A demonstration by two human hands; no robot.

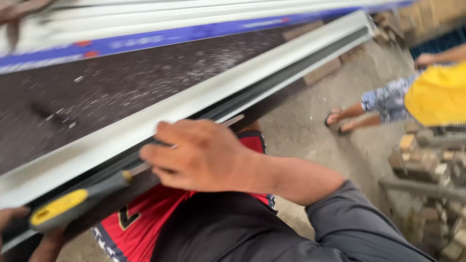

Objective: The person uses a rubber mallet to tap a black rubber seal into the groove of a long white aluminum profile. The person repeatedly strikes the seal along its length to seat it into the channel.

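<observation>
A long white metal profile [272, 68] lies slantwise along the edge of a dark worktable [121, 87]. A flat file runs along the profile's dark channel; its black and yellow handle [63, 206] is at the lower left and its thin metal tip [235, 119] pokes out past my right hand. My left hand [12, 225], mostly cut off by the frame's edge, grips the end of the handle. My right hand [199, 155] lies over the blade, with the fingers curled down on it and on the profile's edge. The middle of the blade is hidden beneath that hand.
The tabletop is strewn with pale metal shavings [204, 58]. More white profiles with a blue strip [145, 39] lie along the far side. On the concrete floor to the right stands another person [432, 94] in a yellow top and patterned shorts, near stacked bricks [422, 160].
</observation>
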